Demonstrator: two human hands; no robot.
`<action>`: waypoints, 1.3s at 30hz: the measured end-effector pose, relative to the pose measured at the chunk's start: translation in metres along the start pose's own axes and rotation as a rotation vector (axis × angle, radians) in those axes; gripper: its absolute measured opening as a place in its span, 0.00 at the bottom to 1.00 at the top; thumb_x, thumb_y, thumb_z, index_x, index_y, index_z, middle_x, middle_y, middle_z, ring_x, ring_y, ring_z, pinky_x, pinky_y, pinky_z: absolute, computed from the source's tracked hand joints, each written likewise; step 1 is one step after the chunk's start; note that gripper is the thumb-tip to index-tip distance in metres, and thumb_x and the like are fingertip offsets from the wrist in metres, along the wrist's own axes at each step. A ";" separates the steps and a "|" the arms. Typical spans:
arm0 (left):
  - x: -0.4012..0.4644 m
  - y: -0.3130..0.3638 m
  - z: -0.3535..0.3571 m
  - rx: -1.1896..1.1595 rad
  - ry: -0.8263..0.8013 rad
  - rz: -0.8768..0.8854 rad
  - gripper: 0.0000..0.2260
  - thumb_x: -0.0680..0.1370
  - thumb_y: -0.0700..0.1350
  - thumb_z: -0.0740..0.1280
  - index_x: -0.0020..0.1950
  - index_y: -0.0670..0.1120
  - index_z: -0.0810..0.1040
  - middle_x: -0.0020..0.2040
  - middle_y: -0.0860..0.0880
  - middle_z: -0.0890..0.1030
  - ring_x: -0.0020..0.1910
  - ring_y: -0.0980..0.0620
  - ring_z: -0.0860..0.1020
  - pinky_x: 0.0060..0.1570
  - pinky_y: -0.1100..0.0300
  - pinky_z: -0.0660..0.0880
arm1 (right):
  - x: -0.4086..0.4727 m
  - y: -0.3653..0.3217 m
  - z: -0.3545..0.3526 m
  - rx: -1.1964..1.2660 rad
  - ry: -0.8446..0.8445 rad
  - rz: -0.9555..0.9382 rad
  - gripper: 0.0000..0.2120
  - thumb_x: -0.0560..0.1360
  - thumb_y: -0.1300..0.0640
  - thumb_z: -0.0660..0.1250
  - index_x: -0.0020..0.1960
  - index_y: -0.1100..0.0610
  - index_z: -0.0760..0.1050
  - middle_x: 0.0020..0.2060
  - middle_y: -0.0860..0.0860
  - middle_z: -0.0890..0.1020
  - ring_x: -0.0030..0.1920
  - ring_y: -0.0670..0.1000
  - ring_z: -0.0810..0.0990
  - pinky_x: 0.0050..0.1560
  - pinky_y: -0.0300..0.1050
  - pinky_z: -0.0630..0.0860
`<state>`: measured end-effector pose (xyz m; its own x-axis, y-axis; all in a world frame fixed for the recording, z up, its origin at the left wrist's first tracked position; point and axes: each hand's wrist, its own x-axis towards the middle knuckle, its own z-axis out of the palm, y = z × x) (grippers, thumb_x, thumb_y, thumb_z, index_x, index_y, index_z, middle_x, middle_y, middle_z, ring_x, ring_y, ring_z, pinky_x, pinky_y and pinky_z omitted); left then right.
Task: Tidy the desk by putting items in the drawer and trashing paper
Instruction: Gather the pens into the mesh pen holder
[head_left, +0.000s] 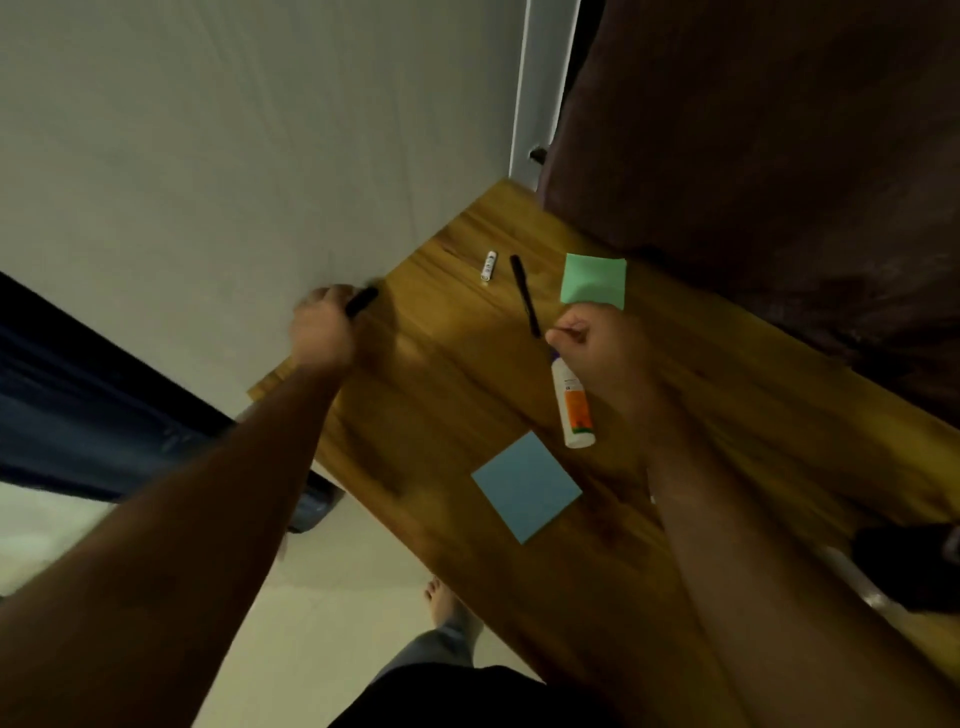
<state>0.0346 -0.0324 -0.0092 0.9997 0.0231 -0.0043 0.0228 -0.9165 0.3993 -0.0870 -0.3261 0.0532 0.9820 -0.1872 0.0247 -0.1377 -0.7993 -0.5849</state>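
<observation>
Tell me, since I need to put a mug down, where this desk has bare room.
Bare wood lies between the left hand and the black pen. Crowded: green note, right hand, glue bottle, blue note.

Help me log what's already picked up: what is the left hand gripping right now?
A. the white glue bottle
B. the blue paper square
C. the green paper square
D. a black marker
D: the left hand is closed around a black marker near the desk's wall-side edge, while both paper squares and the glue bottle lie on the wood.
</observation>
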 end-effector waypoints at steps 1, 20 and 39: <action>0.006 -0.002 0.005 0.036 -0.031 0.005 0.19 0.78 0.49 0.65 0.67 0.44 0.74 0.61 0.37 0.76 0.59 0.34 0.74 0.60 0.45 0.72 | 0.008 -0.001 0.003 -0.015 -0.004 0.012 0.08 0.76 0.52 0.68 0.45 0.56 0.78 0.39 0.50 0.82 0.40 0.48 0.80 0.39 0.41 0.73; 0.006 0.002 0.023 -0.089 -0.119 -0.042 0.19 0.81 0.41 0.59 0.72 0.44 0.69 0.70 0.40 0.69 0.67 0.38 0.68 0.68 0.47 0.64 | 0.136 0.002 0.087 -0.295 -0.022 0.298 0.16 0.76 0.50 0.68 0.61 0.56 0.75 0.56 0.55 0.81 0.56 0.55 0.79 0.48 0.47 0.74; -0.083 0.186 0.005 -0.798 -0.020 0.282 0.13 0.80 0.39 0.62 0.64 0.43 0.76 0.53 0.54 0.79 0.49 0.62 0.76 0.48 0.75 0.69 | 0.023 0.041 -0.087 0.757 0.352 0.303 0.05 0.78 0.63 0.65 0.47 0.55 0.70 0.41 0.56 0.83 0.34 0.50 0.83 0.33 0.43 0.78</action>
<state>-0.0443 -0.2068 0.0612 0.9676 -0.1782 0.1791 -0.2302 -0.3302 0.9154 -0.0815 -0.4130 0.1000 0.8033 -0.5940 -0.0436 -0.1408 -0.1182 -0.9830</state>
